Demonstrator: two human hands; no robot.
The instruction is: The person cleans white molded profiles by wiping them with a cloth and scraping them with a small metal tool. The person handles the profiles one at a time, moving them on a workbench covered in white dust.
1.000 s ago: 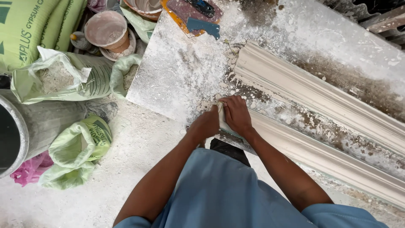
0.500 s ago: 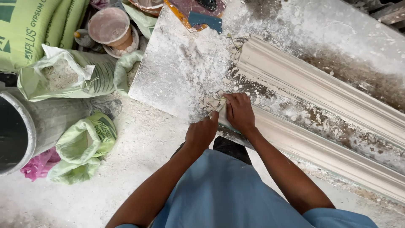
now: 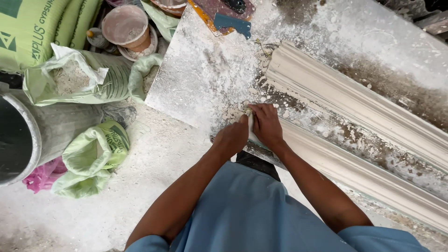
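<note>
My left hand [image 3: 232, 138] and my right hand [image 3: 265, 124] are pressed together at the near end of a long white plaster moulding [image 3: 364, 170], both closed on a pale flat scraper [image 3: 250, 126] held between them. The scraper's blade is mostly hidden by my fingers. A second plaster moulding [image 3: 345, 95] runs parallel behind it. Both lie on a work table [image 3: 205, 70] dusted white with plaster crumbs around my hands.
Green plaster sacks [image 3: 70, 77] and a crumpled green bag [image 3: 91, 156] sit at left beside a dark barrel [image 3: 18, 140]. A dusty bucket [image 3: 126, 25] stands at the back left. A trowel board [image 3: 224, 11] lies at the table's far edge. The floor is powdery white.
Both hands have shifted slightly left and up along the near moulding's end, staying clasped on the scraper. The view has drifted a little.
</note>
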